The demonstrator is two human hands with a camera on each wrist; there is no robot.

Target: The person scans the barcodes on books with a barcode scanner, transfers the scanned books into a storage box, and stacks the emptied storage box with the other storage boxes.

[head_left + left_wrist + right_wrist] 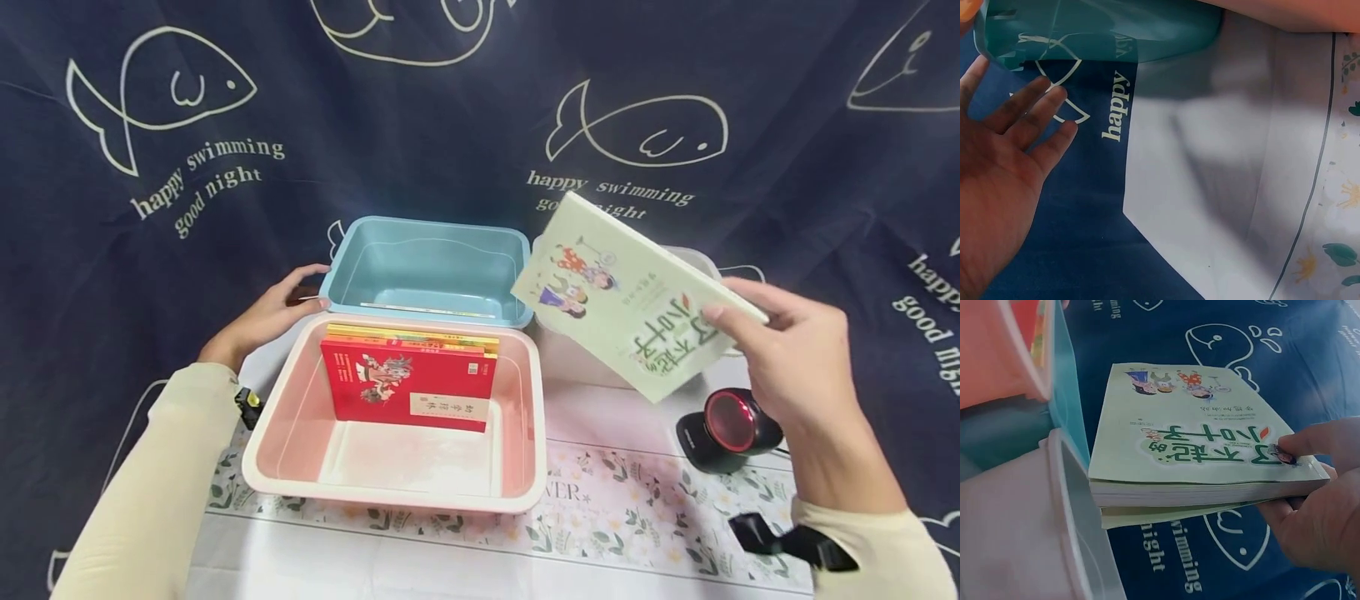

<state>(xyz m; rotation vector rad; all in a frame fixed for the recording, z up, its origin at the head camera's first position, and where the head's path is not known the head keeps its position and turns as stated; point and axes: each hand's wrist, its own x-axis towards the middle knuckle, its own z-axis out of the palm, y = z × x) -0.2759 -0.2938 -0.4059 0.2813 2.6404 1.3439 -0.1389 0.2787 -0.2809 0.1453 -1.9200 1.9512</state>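
Observation:
In the head view my right hand point(802, 358) grips a pale green paperback book point(637, 300) by one end, above the bins at the right. The right wrist view shows the thumb on its front cover, which has green characters and cartoon children, and fingers beneath. My left hand point(281, 308) is at the left corner of a blue bin point(431, 229); in the left wrist view its fingers are fairly straight and spread beside the bin wall. In front, a pink bin point(393, 496) holds several upright books, with a red book point(408, 383) foremost.
A pale whitish bin point(1016, 531) stands at the right, partly behind the green book. A black device with a red ring point(731, 421) sits on the floral table cover point(600, 500). Behind everything hangs a dark blue curtain point(420, 133) with fish drawings.

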